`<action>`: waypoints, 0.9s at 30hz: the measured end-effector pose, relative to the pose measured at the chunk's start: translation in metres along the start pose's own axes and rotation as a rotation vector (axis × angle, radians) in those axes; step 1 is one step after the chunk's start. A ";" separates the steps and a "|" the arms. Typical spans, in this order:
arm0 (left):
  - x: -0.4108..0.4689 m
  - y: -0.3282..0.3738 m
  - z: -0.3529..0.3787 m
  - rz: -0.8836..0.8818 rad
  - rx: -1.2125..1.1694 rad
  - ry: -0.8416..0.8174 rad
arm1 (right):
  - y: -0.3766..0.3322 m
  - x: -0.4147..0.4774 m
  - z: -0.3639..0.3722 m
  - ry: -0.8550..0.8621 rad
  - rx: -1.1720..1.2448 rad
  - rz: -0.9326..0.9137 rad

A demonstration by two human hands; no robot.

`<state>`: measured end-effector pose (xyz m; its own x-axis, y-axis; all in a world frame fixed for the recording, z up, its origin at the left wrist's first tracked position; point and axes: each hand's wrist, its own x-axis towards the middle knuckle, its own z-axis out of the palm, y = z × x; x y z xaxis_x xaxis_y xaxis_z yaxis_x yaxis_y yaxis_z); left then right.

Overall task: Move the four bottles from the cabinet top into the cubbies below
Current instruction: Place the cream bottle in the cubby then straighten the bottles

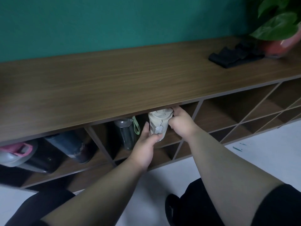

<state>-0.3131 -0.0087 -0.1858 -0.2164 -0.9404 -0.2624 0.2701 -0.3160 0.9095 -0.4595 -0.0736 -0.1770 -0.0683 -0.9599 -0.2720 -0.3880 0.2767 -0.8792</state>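
A teal wall (114, 22) fills the top of the frame, and below it the long brown cabinet top (114, 82) runs from the left edge up to the right, with rows of open cubbies (228, 115) under its front edge. Pale floor (268, 160) shows at lower right, and the person's two bare forearms reach up from the bottom of the frame into the middle cubby. A green leafy plant (280, 18) in a reddish pot (275, 48) stands at the upper right corner of the cabinet top, with a folded black cloth (234, 57) just beside it. In the lower left cubby lie a black bottle with a grey and pink lid (19, 154) and, beside it, a dark blue bottle (70, 145), both tilted. In the middle cubby a dark clear bottle with a green strap (125, 132) stands at the left, and just to its right is a bottle in a beige cloth sleeve (158, 124), its top just under the cabinet top's edge. The left hand (145, 144) is curled around the lower part of this beige bottle, thumb across its front, and the right hand (180, 121) is closed on its upper right side, fingers hooked near the top
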 end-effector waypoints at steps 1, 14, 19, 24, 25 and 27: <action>0.002 0.001 0.000 0.012 0.018 -0.010 | -0.001 -0.001 0.001 0.005 -0.026 -0.010; 0.024 0.004 0.002 0.071 0.151 -0.111 | -0.002 -0.009 0.000 -0.004 0.001 -0.011; 0.030 0.006 -0.005 0.089 0.151 -0.089 | -0.004 -0.022 0.003 -0.017 0.092 0.034; 0.036 0.009 -0.008 0.066 0.164 -0.105 | -0.009 -0.030 0.008 0.011 0.083 0.055; 0.037 0.010 -0.008 0.066 0.171 -0.100 | -0.010 -0.031 0.009 0.018 0.087 0.062; 0.039 0.009 -0.008 0.067 0.184 -0.093 | -0.012 -0.034 0.012 0.034 0.090 0.071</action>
<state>-0.3114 -0.0496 -0.1908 -0.2915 -0.9402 -0.1763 0.1132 -0.2169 0.9696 -0.4414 -0.0435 -0.1621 -0.1243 -0.9382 -0.3229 -0.2968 0.3457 -0.8902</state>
